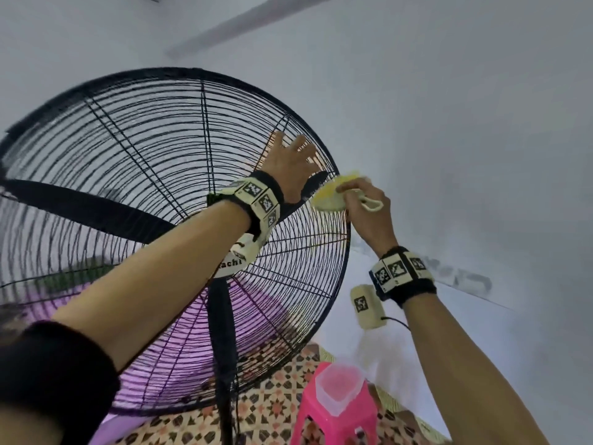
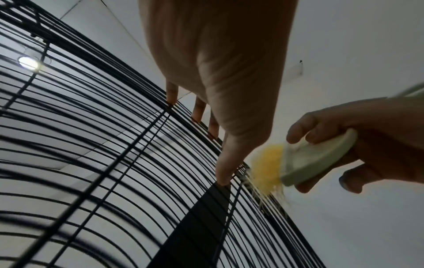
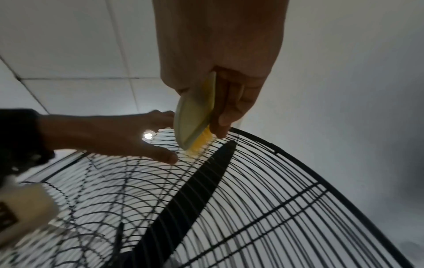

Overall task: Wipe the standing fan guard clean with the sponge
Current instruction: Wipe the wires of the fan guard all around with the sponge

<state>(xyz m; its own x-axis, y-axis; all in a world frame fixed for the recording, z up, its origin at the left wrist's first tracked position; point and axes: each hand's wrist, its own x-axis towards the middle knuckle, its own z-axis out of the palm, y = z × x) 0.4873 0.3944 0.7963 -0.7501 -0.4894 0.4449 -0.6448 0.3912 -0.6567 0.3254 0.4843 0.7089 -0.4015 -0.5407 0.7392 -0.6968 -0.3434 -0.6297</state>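
The right hand (image 1: 365, 210) grips a pale-backed yellow-bristled sponge brush (image 1: 330, 195) against the upper right rim of the black wire fan guard (image 1: 154, 175). Just beside it, the left hand (image 1: 290, 165) rests spread-fingered on the wires.

Black wire fan guard (image 1: 134, 149) over black blades (image 1: 80, 203); scrubbing tool with a pale green plastic back and yellow bristles (image 1: 330, 195); bright pink plastic stool (image 1: 337, 419); floor tiles (image 1: 276, 409) patterned in brown, peach and cream stars; plain white wall (image 1: 465, 123)
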